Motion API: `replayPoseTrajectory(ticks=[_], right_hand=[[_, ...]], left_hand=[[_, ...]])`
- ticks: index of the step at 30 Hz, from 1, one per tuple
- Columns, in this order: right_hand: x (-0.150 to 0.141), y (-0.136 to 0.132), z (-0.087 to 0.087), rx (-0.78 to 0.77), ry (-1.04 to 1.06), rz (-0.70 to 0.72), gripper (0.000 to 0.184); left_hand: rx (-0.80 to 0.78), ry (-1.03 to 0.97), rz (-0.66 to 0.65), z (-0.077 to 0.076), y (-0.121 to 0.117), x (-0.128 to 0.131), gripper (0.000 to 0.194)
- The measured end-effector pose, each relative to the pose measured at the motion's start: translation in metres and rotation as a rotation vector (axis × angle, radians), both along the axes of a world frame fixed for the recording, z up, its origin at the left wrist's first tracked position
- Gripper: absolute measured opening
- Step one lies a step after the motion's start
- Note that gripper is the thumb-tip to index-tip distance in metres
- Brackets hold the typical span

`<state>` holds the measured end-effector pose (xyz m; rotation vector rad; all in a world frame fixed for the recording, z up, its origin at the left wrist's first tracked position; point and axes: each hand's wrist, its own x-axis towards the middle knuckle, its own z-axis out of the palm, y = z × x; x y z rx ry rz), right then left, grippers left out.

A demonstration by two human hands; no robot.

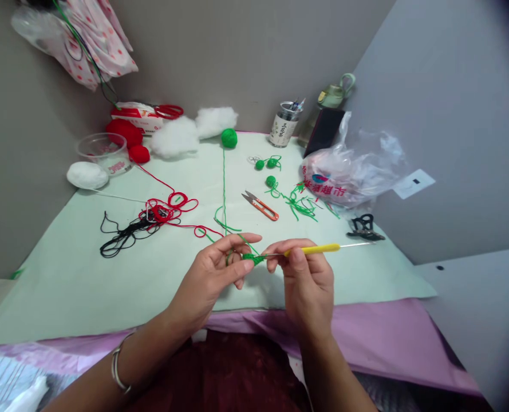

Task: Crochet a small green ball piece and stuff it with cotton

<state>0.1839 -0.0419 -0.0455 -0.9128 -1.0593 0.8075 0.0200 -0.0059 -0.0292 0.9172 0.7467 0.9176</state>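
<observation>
My left hand [220,269] pinches a small green crochet piece [253,258], with green yarn [224,189] looped over its index finger and running back to a green yarn ball [229,138]. My right hand [303,274] grips a yellow-handled crochet hook [318,248], its metal tip pointing left into the green piece. Both hands hover close together above the near edge of the pale green mat [86,274].
Orange thread snips [260,206], small green balls [266,164] and green scraps lie mid-table. Red yarn [168,206] and black thread [121,237] tangle at left. Stuffing [194,129], a clear bowl [102,150], a tin [284,123], a plastic bag [348,174] and black clips [363,227] line the edges.
</observation>
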Motion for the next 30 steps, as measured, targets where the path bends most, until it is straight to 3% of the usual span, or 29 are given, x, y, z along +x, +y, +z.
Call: replayPoseTrajectory(ticks=[5, 8, 10, 12, 14, 16, 19, 21, 23, 26, 28, 30], right_hand=[[-0.001, -0.008, 0.005, 0.061, -0.298, -0.121, 0.021], [-0.002, -0.010, 0.001, 0.203, -0.557, -0.170, 0.024], [-0.002, -0.012, -0.003, 0.307, -0.760, -0.248, 0.028], [-0.003, -0.012, -0.006, 0.379, -0.910, -0.325, 0.031], [-0.002, -0.012, -0.006, 0.392, -0.869, -0.335, 0.030], [-0.001, -0.010, -0.003, 0.332, -0.630, -0.286, 0.027], [-0.002, -0.004, 0.004, 0.212, -0.272, -0.170, 0.024], [-0.003, -0.001, 0.006, 0.154, -0.216, -0.089, 0.022], [-0.005, -0.001, 0.005, 0.124, -0.266, -0.076, 0.022], [-0.006, -0.006, -0.001, 0.191, -0.516, -0.183, 0.026], [-0.005, -0.010, -0.006, 0.310, -0.754, -0.268, 0.032], [-0.003, -0.012, -0.009, 0.379, -0.858, -0.313, 0.037]], left_hand=[[0.063, 0.051, 0.039, -0.004, 0.000, 0.000, 0.028], [0.086, 0.100, 0.106, -0.004, -0.005, 0.003, 0.031], [0.053, 0.073, 0.124, -0.002, -0.008, 0.005, 0.040], [-0.063, -0.020, 0.050, 0.001, -0.009, 0.006, 0.049], [-0.207, -0.134, -0.060, 0.004, -0.007, 0.006, 0.049], [-0.281, -0.217, -0.097, 0.007, -0.002, 0.004, 0.042], [-0.241, -0.229, -0.063, 0.009, 0.002, 0.003, 0.037], [-0.188, -0.172, -0.048, 0.009, 0.001, 0.004, 0.038], [-0.141, -0.114, -0.009, 0.008, -0.001, 0.007, 0.039], [-0.117, -0.094, 0.066, 0.004, -0.004, 0.011, 0.043], [-0.171, -0.129, 0.044, 0.002, -0.004, 0.011, 0.043], [-0.258, -0.189, -0.042, 0.002, -0.001, 0.010, 0.039]])
